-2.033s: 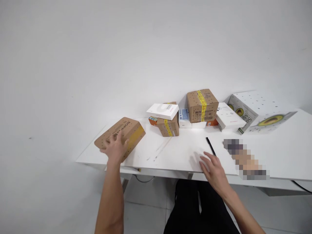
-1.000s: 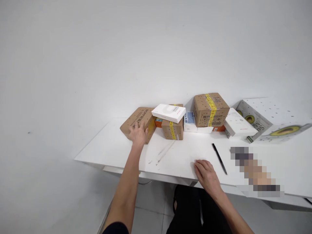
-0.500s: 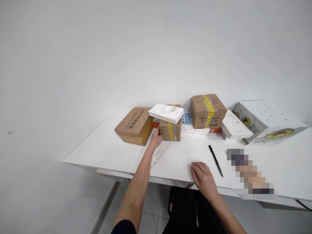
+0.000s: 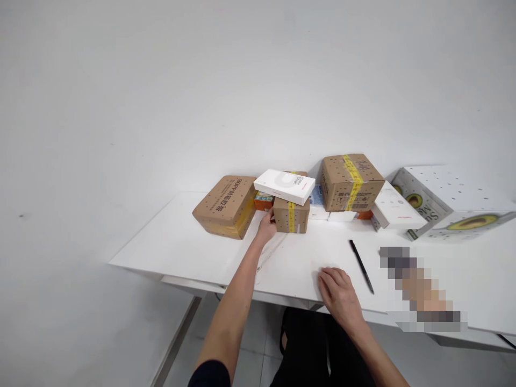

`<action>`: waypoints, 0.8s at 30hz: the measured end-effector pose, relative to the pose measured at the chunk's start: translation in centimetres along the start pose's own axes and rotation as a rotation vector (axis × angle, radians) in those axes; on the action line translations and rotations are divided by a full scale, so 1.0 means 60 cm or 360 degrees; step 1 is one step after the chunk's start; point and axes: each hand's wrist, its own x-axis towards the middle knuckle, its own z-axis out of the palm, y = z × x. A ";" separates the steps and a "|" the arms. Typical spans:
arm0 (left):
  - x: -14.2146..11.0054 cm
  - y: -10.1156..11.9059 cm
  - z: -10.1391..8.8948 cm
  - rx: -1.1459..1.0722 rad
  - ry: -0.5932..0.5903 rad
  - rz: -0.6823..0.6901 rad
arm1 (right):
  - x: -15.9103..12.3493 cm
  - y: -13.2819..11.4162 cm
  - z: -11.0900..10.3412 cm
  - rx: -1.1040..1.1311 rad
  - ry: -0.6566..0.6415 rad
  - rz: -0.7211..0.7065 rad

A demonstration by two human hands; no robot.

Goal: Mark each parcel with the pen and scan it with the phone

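My left hand [image 4: 266, 226] is closed at the left side of a small cardboard box [image 4: 284, 217] with yellow tape; its fingertips are partly hidden there. A flat white box [image 4: 282, 184] lies tilted on top of that carton. Behind my fingers, an orange box [image 4: 263, 202] shows in the gap beside a larger brown carton [image 4: 226, 199]. My right hand [image 4: 341, 293] rests on the table's front edge with loosely bent fingers and holds nothing. To its right lies a black pen [image 4: 362, 267].
Another taped carton [image 4: 350, 183] sits on low white and blue boxes by the wall. Right of it are a flat white box [image 4: 399, 207] and a large avocado-print box [image 4: 451, 188]. A pixelated patch covers part of the white table [image 4: 161, 239].
The small cardboard box and the white box on it have slid slightly right with my left hand, showing more of the orange box. My right hand stays put. The view has shifted a little.
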 end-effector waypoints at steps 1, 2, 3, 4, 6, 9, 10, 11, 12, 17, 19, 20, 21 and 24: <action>0.000 0.001 -0.002 0.0028 -0.0022 0.0018 | 0.000 0.000 0.000 -0.0002 -0.0001 -0.0005; 0.001 0.001 -0.005 0.0067 -0.0047 0.0035 | 0.000 0.000 0.001 -0.0006 -0.0001 -0.0010; 0.002 0.002 -0.010 0.0118 -0.0073 0.0050 | -0.001 0.000 0.001 -0.0011 -0.0001 -0.0015; 0.004 0.003 -0.016 0.0181 -0.0099 0.0063 | -0.001 0.001 0.001 -0.0017 0.0000 -0.0019; 0.008 0.005 -0.028 0.0340 -0.0119 0.0082 | -0.001 0.001 0.002 -0.0026 0.0005 -0.0025; 0.023 0.012 -0.041 0.0637 -0.0019 0.0100 | 0.000 0.000 0.002 -0.0027 0.0013 -0.0026; 0.031 0.014 -0.042 0.0741 0.0048 0.0095 | 0.001 0.000 0.001 -0.0024 0.0014 -0.0022; 0.039 0.017 -0.043 0.0842 0.0117 0.0081 | 0.001 -0.001 0.000 -0.0019 0.0016 -0.0021; 0.049 0.019 -0.042 0.0937 0.0179 0.0058 | 0.001 -0.001 0.000 -0.0013 0.0018 -0.0022; 0.080 0.020 -0.027 0.1276 0.0332 -0.0076 | 0.001 0.000 -0.002 0.0010 0.0028 -0.0045; 0.080 0.017 -0.020 0.1351 0.0376 -0.0104 | 0.001 0.001 -0.001 0.0006 0.0035 -0.0042; 0.077 0.016 -0.017 0.1376 0.0392 -0.0118 | 0.001 0.001 -0.001 0.0002 0.0046 -0.0039; 0.072 0.014 -0.015 0.1393 0.0405 -0.0135 | 0.001 0.001 -0.001 -0.0002 0.0057 -0.0038; 0.046 0.013 -0.011 0.1426 0.0434 -0.0167 | 0.001 0.000 -0.001 -0.0001 0.0078 -0.0035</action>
